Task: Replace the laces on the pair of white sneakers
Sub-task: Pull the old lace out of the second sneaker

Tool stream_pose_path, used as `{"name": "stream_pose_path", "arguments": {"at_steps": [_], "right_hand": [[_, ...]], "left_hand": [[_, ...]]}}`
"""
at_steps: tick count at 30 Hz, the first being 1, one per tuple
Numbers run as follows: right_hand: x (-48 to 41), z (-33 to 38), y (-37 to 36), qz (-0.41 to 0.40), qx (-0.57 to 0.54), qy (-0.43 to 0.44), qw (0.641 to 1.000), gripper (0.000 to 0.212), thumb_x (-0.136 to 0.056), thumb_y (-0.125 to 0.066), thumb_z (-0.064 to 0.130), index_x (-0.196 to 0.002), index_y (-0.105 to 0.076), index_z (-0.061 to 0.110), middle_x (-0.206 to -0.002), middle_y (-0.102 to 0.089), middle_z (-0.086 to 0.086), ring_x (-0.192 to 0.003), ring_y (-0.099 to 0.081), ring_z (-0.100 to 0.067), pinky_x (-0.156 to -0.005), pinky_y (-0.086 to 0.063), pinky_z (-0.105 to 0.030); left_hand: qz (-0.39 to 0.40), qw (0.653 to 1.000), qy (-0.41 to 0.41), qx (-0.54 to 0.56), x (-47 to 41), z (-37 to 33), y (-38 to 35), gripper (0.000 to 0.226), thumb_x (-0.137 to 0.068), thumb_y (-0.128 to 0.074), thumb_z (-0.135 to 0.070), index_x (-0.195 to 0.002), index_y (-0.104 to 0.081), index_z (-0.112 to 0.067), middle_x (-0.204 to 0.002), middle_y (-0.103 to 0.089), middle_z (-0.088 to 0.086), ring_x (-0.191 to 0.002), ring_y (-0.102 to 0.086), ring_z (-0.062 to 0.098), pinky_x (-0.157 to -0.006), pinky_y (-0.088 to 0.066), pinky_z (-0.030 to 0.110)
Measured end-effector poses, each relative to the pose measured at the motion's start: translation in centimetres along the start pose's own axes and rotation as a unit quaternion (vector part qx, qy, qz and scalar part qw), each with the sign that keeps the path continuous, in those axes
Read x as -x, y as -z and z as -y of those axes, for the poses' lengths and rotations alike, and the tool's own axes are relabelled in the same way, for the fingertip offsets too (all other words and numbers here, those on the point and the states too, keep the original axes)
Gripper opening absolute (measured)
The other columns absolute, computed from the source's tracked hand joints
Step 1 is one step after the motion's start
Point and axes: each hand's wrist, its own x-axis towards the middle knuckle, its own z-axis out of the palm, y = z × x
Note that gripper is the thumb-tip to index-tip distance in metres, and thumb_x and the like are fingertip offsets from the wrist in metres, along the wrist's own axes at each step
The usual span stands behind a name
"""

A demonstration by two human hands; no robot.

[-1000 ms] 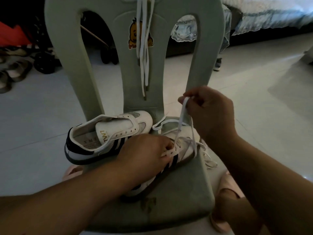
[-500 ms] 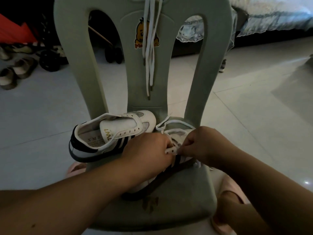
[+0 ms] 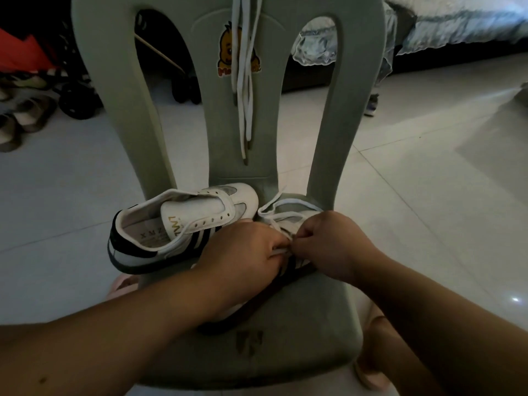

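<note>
Head view: pair of white sneakers with dark stripes, both on the seat of a pale green chair (image 3: 288, 355). At left lies the unlaced sneaker (image 3: 183, 227), eyelets bare, just beside the second sneaker (image 3: 295, 215), which both hands mostly cover. Fingers of the left hand (image 3: 243, 252) curl over the second sneaker, gripping it. Fingertips of the right hand (image 3: 331, 244) pinch a white lace (image 3: 278, 250) at the eyelets. Spare laces (image 3: 245, 95) hang down the chair back, across a duck sticker (image 3: 227, 52).

Looks forward and down from the wearer's head, wide-angle, close above a chair (image 3: 285, 367); frames left hand (image 3: 245, 252) and right hand (image 3: 334, 247) at centre, floor (image 3: 428, 181) beyond.
</note>
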Motion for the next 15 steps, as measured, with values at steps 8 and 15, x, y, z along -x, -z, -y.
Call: {"name": "stream_pose_path", "arguments": {"at_steps": [8, 15], "right_hand": [[-0.4, -0.3, 2.1, 0.012, -0.257, -0.132, 0.957, 0.022, -0.081, -0.062, 0.010, -0.060, -0.056, 0.009, -0.048, -0.050, 0.003, -0.037, -0.045, -0.005, -0.036, -0.034, -0.015], [0.4, -1.2, 2.9, 0.021, 0.083, 0.184, 0.979, 0.036, -0.082, -0.070, 0.028, -0.110, -0.057, 0.045, -0.090, -0.051, 0.023, -0.077, -0.048, 0.004, -0.059, -0.034, -0.007]], "left_hand": [[-0.008, 0.997, -0.040, -0.069, 0.7, -0.2, -0.1, 0.026, -0.096, -0.044, -0.039, -0.113, -0.063, -0.037, -0.099, -0.064, -0.011, -0.087, -0.049, 0.007, -0.067, -0.034, 0.024], [-0.042, 0.999, -0.014, 0.017, 0.6, 0.3, 0.3, 0.024, -0.091, -0.056, -0.033, -0.112, -0.067, -0.034, -0.098, -0.065, -0.011, -0.085, -0.050, 0.004, -0.070, -0.039, 0.018]]}}
